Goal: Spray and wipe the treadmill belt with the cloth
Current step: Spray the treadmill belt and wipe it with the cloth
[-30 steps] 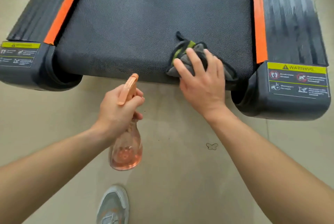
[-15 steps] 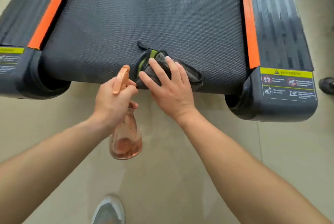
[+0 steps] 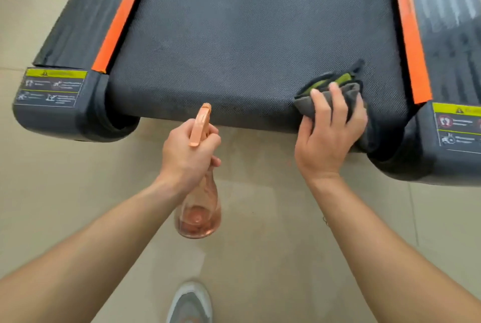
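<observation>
The dark textured treadmill belt (image 3: 250,44) fills the upper part of the view, its rear edge nearest me. A folded grey cloth (image 3: 330,88) with a green stripe lies on the belt's rear right corner. My right hand (image 3: 328,135) presses down on the cloth, its fingers spread over it and the thumb at its left side. My left hand (image 3: 190,153) grips the neck of an orange spray bottle (image 3: 199,216), held over the floor just behind the belt's edge, nozzle pointing toward the belt.
Orange strips (image 3: 410,33) run along both sides of the belt, with dark side rails (image 3: 450,17) outside them. Rear end caps with yellow warning labels (image 3: 52,88) sit at each corner. Beige tiled floor (image 3: 260,257) lies below, and my grey shoe (image 3: 191,304) shows at the bottom.
My right hand slid the cloth along the belt's rear edge, first left toward the middle, then back to the right corner. The left hand has kept its grip on the bottle.
</observation>
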`<state>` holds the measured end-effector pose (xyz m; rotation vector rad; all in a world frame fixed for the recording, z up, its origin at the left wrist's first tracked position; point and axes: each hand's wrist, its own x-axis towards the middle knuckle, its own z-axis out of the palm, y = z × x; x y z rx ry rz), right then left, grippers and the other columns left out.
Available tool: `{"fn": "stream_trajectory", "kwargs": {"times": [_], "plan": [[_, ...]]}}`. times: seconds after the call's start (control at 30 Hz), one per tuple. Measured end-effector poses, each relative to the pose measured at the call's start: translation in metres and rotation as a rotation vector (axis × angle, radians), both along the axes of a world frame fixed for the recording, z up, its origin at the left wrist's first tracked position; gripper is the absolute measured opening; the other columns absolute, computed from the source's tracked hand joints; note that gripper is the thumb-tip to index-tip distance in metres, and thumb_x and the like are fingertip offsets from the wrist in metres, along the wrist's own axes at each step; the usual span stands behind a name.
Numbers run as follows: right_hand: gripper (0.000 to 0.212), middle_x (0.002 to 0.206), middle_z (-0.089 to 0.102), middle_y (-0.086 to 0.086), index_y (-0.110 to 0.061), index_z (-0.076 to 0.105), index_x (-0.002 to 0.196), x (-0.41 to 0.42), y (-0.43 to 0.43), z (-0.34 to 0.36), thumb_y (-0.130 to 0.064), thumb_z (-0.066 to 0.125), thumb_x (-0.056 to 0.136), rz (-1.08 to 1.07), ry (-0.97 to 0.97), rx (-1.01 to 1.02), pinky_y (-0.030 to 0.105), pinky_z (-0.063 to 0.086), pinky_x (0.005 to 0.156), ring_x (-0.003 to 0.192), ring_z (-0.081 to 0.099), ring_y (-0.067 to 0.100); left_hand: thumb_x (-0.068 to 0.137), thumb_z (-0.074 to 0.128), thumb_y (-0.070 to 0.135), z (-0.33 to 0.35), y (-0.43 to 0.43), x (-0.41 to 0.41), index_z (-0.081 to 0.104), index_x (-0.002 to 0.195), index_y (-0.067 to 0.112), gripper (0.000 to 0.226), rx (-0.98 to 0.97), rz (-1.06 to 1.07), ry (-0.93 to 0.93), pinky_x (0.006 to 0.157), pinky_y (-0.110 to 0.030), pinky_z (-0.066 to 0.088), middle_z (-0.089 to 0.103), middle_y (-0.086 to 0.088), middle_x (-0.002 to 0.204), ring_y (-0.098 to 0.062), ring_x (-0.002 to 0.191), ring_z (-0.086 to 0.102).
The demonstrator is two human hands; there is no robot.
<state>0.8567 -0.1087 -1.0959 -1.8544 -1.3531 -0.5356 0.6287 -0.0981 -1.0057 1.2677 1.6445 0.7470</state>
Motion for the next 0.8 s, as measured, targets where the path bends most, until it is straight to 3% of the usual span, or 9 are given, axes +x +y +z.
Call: {"fn": "stream_trajectory", "kwargs": {"times": [0.1, 0.17, 0.3, 0.4, 0.57, 0.67, 0.8], "plan": [[0.030, 0.137, 0.065, 0.010, -0.022, 0.070, 0.124, -0.050, 0.025, 0.011, -0.020, 0.058, 0.097, 0.265, -0.219, -0.058, 0.057, 0.043, 0.106, 0.124, 0.057, 0.049, 0.077, 0.068, 0.018, -0.006, -0.005, -0.011, 0.065, 0.079, 0.019, 0.004, 0.013, -0.060, 0.032, 0.049, -0.023, 0.045, 0.064, 0.006, 0.067, -0.023, 0.047, 0.068], [0.030, 0.135, 0.067, 0.007, -0.025, 0.071, 0.123, -0.062, 0.038, 0.016, -0.023, 0.056, 0.098, 0.322, -0.270, -0.064, 0.054, 0.045, 0.104, 0.120, 0.061, 0.045, 0.073, 0.065, 0.022, -0.008, -0.008, -0.015, 0.065, 0.079, 0.020, 0.007, 0.008, -0.078, 0.023, 0.050, -0.025, 0.047, 0.063, 0.009, 0.062, -0.027, 0.049, 0.069], [0.032, 0.139, 0.064, 0.005, -0.025, 0.065, 0.131, -0.028, 0.022, 0.014, -0.030, 0.052, 0.102, 0.205, -0.232, -0.078, 0.054, 0.045, 0.104, 0.121, 0.059, 0.043, 0.070, 0.062, 0.024, -0.013, -0.016, -0.017, 0.067, 0.083, 0.016, 0.016, -0.056, -0.101, -0.026, 0.050, -0.024, 0.046, 0.066, 0.004, 0.071, -0.022, 0.047, 0.067], [0.034, 0.144, 0.060, 0.006, -0.022, 0.062, 0.134, 0.002, 0.001, 0.008, -0.034, 0.052, 0.104, 0.037, -0.162, -0.097, 0.055, 0.042, 0.106, 0.125, 0.056, 0.044, 0.068, 0.059, 0.023, -0.014, -0.024, -0.011, 0.067, 0.083, 0.012, 0.021, -0.098, -0.198, -0.043, 0.047, -0.022, 0.045, 0.063, 0.007, 0.065, -0.020, 0.046, 0.067], [0.035, 0.145, 0.058, 0.008, -0.021, 0.059, 0.136, 0.006, -0.003, 0.007, -0.035, 0.051, 0.105, 0.041, -0.162, -0.105, 0.055, 0.040, 0.107, 0.126, 0.052, 0.043, 0.069, 0.060, 0.022, -0.009, -0.024, -0.006, 0.067, 0.082, 0.012, 0.018, -0.170, -0.259, -0.105, 0.047, -0.021, 0.044, 0.064, -0.003, 0.070, -0.019, 0.045, 0.066], [0.036, 0.146, 0.057, 0.008, -0.021, 0.058, 0.136, 0.006, -0.004, 0.007, -0.035, 0.050, 0.105, 0.046, -0.149, -0.113, 0.055, 0.040, 0.106, 0.126, 0.051, 0.044, 0.067, 0.061, 0.024, -0.012, -0.023, -0.007, 0.063, 0.076, 0.011, 0.016, -0.185, -0.276, -0.046, 0.051, -0.024, 0.044, 0.063, -0.002, 0.064, -0.021, 0.046, 0.068], [0.036, 0.146, 0.057, 0.009, -0.021, 0.058, 0.136, 0.006, -0.004, 0.005, -0.035, 0.052, 0.104, 0.039, -0.163, -0.101, 0.055, 0.040, 0.107, 0.126, 0.049, 0.041, 0.073, 0.066, 0.020, -0.015, -0.021, -0.010, 0.063, 0.080, -0.001, 0.023, -0.183, -0.273, -0.041, 0.050, -0.023, 0.045, 0.063, -0.002, 0.066, -0.020, 0.047, 0.068]]}}
